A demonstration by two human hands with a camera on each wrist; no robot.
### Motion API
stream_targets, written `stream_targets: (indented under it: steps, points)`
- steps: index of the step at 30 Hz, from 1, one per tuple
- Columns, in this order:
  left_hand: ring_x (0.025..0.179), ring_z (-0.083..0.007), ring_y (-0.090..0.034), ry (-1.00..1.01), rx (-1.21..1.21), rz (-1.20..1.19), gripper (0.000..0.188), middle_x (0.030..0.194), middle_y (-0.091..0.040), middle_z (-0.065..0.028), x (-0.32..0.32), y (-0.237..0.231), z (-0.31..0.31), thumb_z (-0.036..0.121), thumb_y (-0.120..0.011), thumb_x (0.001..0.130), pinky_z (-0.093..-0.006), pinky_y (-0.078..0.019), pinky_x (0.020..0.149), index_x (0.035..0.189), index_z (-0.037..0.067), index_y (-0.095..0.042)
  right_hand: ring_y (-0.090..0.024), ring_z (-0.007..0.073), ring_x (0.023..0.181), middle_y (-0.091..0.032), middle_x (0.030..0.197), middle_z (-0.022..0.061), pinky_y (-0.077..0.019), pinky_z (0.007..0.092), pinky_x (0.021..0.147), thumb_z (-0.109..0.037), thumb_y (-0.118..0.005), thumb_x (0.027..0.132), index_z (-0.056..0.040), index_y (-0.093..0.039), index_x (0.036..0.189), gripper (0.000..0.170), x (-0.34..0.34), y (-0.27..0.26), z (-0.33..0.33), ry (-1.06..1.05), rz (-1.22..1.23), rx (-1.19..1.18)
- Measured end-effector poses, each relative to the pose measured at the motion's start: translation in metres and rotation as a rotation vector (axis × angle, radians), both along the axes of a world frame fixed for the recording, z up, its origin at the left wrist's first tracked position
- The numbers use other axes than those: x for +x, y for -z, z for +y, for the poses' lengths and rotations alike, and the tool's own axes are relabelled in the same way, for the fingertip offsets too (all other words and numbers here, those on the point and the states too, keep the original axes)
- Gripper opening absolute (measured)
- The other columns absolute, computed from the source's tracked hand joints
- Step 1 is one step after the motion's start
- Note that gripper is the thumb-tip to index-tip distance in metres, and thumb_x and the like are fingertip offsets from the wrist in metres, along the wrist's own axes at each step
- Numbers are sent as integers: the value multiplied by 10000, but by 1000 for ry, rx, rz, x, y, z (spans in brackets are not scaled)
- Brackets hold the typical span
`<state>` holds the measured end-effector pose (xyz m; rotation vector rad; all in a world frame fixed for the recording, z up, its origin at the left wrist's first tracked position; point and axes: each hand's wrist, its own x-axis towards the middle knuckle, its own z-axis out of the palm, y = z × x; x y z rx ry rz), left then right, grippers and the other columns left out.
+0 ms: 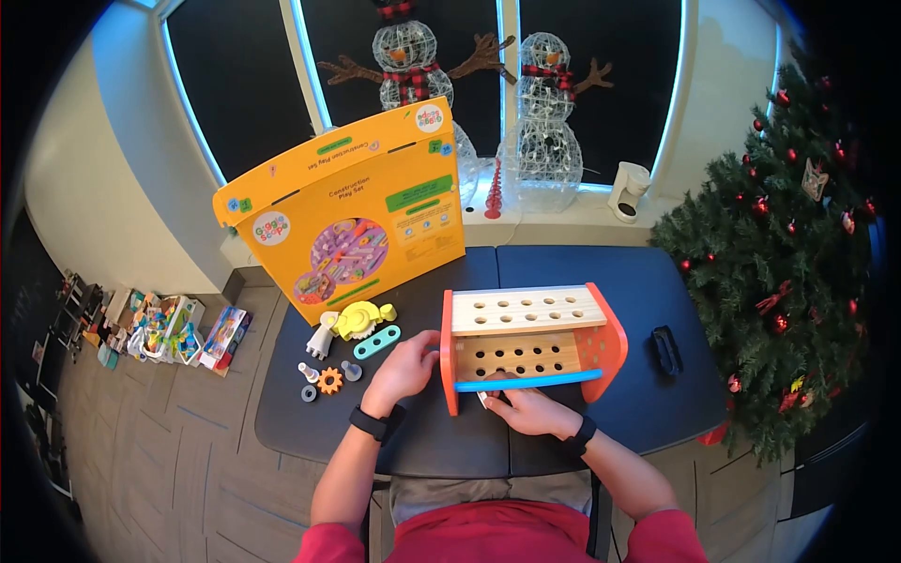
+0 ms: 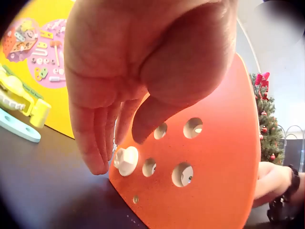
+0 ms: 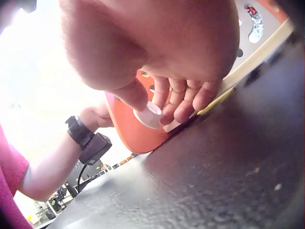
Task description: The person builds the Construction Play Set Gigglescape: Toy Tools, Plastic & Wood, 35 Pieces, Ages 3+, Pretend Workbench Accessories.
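Observation:
A toy wooden toolbox with red-orange side panels, a holed pale top board and a blue front bar stands on the table. My left hand is at its left panel, fingers extended down next to a white hex-headed bolt set in one of the panel's holes. Below the blue bar, my right hand reaches in at the toolbox's lower front. Its thumb and fingers pinch a white piece with a round, cup-like end, its far part hidden by the fingers.
Left of the toolbox lie a teal holed strip, yellow toy pieces, an orange gear and several grey bolts and nuts. A yellow box stands behind them. A black strap-like item lies at the right.

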<state>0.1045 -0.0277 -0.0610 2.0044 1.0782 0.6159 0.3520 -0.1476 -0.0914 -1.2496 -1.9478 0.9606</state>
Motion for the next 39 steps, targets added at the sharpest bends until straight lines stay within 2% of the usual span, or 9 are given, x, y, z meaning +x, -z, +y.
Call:
stream_targets:
  steps: [3,8,15,18,21,23,26,29,39]
  points:
    - [1018,-399,-747,33,57,5,311,1129,-765,-240,2,13,8,56,-606,1016,-441,-577,877,1321,2,-637,-609,284,1040,-616,1080,120,-488,400,933,-214,-609,1086,-39,-603,1183,200,-3,1,1,9,-43,-28]
    - [913,-380,-750,12,91,-97,245,1066,-774,-222,6,23,16,53,-618,1006,-437,-574,825,1244,4,-652,-598,351,1149,-624,1155,148,-462,471,1005,-223,-618,1084,-53,-588,1216,218,-5,21,8,106,-218,401]
    - [780,-295,-727,-22,116,-116,150,984,-771,-191,9,22,18,63,-644,998,-413,-563,741,1135,8,-666,-621,362,1119,-634,1166,152,-471,468,990,-202,-585,1089,-66,-561,1195,174,-3,12,25,52,-137,337]
    - [787,-296,-730,-43,66,-77,135,977,-770,-185,10,20,19,65,-650,993,-410,-565,741,1116,9,-661,-667,330,1083,-648,1174,164,-524,448,944,-204,-578,1114,-33,-554,1230,207,-4,11,34,98,-91,121]
    - [775,-290,-727,-28,99,-127,131,977,-770,-180,11,23,19,66,-656,987,-407,-565,733,1104,8,-657,-697,266,1007,-641,1113,148,-558,420,858,-171,-584,1116,-14,-534,1244,209,-5,25,44,153,45,183]
    - [774,-288,-728,-28,106,-121,128,977,-770,-178,12,25,21,69,-660,986,-406,-565,732,1099,9,-655,-700,211,1008,-637,1109,119,-576,379,837,-125,-584,1115,-12,-526,1270,201,-3,27,51,212,220,23]
    - [774,-283,-729,-30,101,-131,126,975,-769,-176,12,30,24,76,-667,982,-404,-566,732,1089,11,-651,-710,190,991,-636,1136,115,-595,336,869,-130,-601,1108,-26,-531,1288,220,1,37,59,207,525,-148]
    - [783,-279,-733,-33,76,-151,129,973,-768,-175,13,34,27,88,-674,982,-402,-569,737,1082,11,-648,-715,179,1003,-638,1163,98,-604,322,910,-125,-592,1115,-18,-548,1293,212,3,48,65,142,676,-128]
    - [827,-219,-750,-36,45,-137,167,986,-767,-125,12,31,26,148,-702,1004,-370,-577,746,1084,17,-636,-676,274,1266,-649,1369,134,-561,420,1120,-146,-644,1093,-11,-565,1424,366,14,31,66,127,1062,-432]
